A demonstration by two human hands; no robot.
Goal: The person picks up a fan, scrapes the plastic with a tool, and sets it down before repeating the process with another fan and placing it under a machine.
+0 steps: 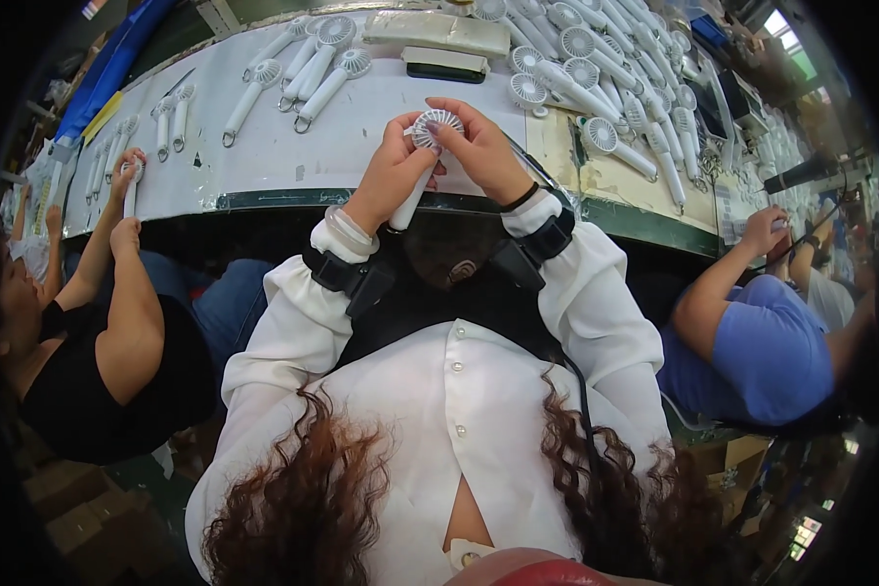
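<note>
Between my two hands is a white handheld fan (434, 128), its round slatted head up and its handle slanting down toward me past the table edge. My left hand (389, 166) closes around the left side of the head and the top of the handle. Gripping the head from the right is my right hand (482, 154), with its thumb pressed on the slatted face. Part of the fan is covered by my fingers. A black device is strapped on each of my wrists.
Many white fans (578, 73) lie piled at the right. Several more fans (322, 73) with metal rings lie left of centre. Beyond my hands are a cream block (438, 34) and a white-and-dark-green block (446, 64). Co-workers sit on both sides, the left one holding a fan (133, 176).
</note>
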